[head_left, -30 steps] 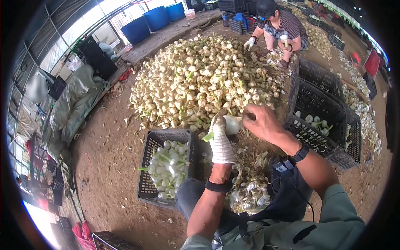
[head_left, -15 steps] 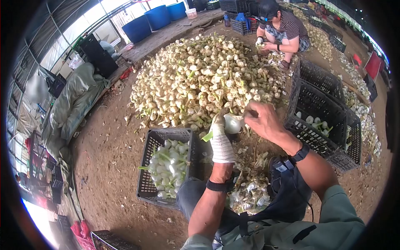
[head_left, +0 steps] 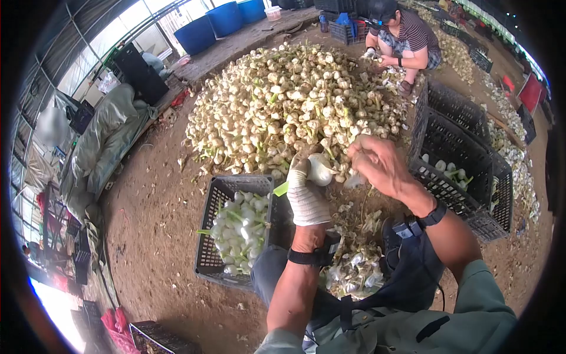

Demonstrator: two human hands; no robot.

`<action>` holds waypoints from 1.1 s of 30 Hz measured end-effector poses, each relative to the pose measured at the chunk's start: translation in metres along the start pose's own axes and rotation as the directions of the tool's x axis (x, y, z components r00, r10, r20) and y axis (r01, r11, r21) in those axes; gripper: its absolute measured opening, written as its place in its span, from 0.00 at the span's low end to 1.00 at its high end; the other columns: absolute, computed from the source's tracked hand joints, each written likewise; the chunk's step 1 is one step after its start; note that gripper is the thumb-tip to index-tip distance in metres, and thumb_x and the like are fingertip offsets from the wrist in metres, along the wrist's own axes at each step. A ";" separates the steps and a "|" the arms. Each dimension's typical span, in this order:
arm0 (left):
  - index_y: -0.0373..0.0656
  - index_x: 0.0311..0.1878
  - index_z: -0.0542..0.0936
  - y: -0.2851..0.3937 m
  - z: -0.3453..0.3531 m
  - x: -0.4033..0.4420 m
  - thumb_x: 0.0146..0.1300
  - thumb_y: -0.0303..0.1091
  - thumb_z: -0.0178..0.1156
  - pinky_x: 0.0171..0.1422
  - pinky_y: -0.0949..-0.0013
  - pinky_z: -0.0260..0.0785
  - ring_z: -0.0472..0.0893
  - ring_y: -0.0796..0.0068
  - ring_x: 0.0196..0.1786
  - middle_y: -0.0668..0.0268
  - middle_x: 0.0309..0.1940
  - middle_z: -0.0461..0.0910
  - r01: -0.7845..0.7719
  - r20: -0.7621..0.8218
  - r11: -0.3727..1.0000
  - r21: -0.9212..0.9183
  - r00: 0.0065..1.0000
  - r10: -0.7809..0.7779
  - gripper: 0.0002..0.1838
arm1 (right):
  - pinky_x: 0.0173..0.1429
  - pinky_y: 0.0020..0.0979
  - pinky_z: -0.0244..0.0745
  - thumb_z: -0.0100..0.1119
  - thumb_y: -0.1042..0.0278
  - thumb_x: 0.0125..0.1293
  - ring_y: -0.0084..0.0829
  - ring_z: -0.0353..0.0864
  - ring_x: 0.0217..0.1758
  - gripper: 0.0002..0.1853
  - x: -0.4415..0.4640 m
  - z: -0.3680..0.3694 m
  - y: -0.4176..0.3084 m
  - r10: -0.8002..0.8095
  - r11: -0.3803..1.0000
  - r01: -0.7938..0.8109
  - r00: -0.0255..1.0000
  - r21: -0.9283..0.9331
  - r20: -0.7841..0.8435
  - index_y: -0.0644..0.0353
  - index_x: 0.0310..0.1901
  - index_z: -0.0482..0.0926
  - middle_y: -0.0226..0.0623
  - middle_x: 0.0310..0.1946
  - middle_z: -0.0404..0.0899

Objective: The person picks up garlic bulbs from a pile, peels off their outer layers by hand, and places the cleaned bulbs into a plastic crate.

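Observation:
My left hand [head_left: 306,194], in a white knit glove, is closed around a pale garlic bulb [head_left: 320,170], with its green stem sticking out on the left of the glove. My bare right hand [head_left: 382,167] is just right of the bulb, fingers curled together; a thin whitish piece [head_left: 354,180] shows below the fingertips, and whether they grip it is unclear. Behind both hands rises a large heap of garlic [head_left: 283,112]. Left of my gloved hand stands a black crate [head_left: 203,253] with peeled white bulbs [head_left: 240,230]. Loose skins [head_left: 356,268] lie between my legs.
Black crates [head_left: 451,156] stand at the right, one with a few white bulbs [head_left: 453,171]. Another person [head_left: 407,41] crouches beyond the heap, hands together. Blue tubs [head_left: 226,20] line the back. A grey-green tarp [head_left: 109,133] lies at the left.
My right hand has moved slightly right and its fingers have shifted, with a whitish piece now below them. The bulb in my left hand has tilted. The other person's hands have come together.

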State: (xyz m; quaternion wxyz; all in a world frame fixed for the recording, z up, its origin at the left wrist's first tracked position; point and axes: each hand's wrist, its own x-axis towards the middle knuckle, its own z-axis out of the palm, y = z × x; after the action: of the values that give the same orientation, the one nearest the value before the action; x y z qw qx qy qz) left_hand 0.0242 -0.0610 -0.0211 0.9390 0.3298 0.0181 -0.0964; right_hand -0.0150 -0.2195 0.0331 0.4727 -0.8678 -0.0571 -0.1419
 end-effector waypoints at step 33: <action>0.43 0.42 0.77 -0.028 -0.006 0.009 0.68 0.57 0.55 0.28 0.76 0.69 0.75 0.81 0.25 0.69 0.27 0.78 0.000 0.028 0.898 0.441 1.000 -0.014 0.23 | 0.33 0.37 0.70 0.61 0.69 0.67 0.36 0.78 0.27 0.10 -0.001 0.025 0.023 -0.259 0.966 0.248 0.943 -0.079 -0.210 0.68 0.36 0.74 0.44 0.25 0.75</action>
State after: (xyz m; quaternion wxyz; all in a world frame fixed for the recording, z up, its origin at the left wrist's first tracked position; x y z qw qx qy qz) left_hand 0.0281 -0.0805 -0.0437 0.8398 0.5321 -0.0174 -0.1064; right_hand -0.0063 -0.2112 0.0015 0.4314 -0.8443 -0.1125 -0.2974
